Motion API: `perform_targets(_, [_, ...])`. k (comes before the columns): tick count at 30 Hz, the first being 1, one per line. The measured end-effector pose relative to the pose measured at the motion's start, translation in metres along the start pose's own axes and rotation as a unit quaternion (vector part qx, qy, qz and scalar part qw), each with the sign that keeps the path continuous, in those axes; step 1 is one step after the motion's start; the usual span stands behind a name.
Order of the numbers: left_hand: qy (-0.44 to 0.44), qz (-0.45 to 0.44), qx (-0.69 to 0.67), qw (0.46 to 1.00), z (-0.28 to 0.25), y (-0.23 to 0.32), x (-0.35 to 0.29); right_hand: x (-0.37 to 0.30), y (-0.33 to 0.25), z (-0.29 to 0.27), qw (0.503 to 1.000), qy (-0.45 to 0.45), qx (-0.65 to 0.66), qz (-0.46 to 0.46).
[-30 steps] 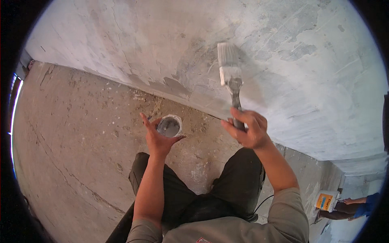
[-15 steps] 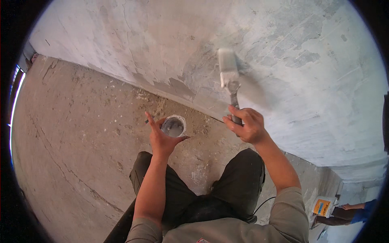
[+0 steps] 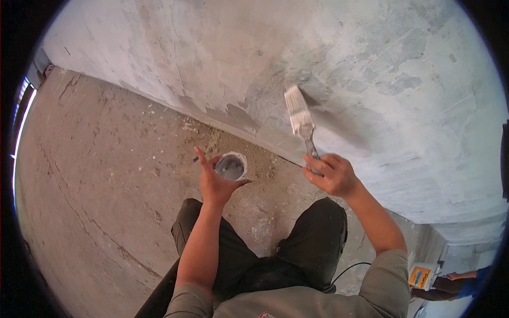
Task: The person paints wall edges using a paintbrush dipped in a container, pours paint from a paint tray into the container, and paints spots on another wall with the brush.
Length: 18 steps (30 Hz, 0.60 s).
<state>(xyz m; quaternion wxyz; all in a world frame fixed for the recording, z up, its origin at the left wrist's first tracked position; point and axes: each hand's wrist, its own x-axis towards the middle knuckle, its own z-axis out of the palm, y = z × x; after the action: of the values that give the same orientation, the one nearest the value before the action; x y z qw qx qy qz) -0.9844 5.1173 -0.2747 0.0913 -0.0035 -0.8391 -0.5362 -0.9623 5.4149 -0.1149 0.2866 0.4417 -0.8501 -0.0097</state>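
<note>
My right hand (image 3: 335,175) is closed round the grey handle of a flat paintbrush (image 3: 298,114). White paint coats its bristles, which point up toward the wall (image 3: 212,58) and cast a shadow beside them. Whether the bristle tips touch the wall I cannot tell. In my left hand (image 3: 216,183) is a small round cup (image 3: 231,167), gripped at its side between thumb and fingers. Pale greyish liquid lies inside, and the rim is smeared white. Patches of flaking, darker plaster show on the wall around the brush.
A stained, cracked concrete floor (image 3: 106,175) meets the wall along a slanting edge strewn with crumbs of debris. My bent knees (image 3: 318,228) are below my hands. At the lower right, another person's arm (image 3: 462,275) reaches to a white bucket (image 3: 424,276) with an orange label.
The brush has come down and slightly right, away from its higher place by the wall, and its head tilts more to the left. My left hand with the cup has barely shifted.
</note>
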Motion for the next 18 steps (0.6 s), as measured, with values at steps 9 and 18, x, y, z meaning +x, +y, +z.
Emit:
perform_targets(9, [-0.004, -0.004, -0.009, 1.000, 0.001, -0.003, 0.001, -0.007, 0.006, -0.009, 1.000, -0.014, -0.022, -0.008])
perform_targets(18, [-0.011, -0.010, -0.015, 1.000, 0.001, -0.002, 0.001, 0.000, 0.002, -0.008, 0.999, 0.040, -0.032, -0.014])
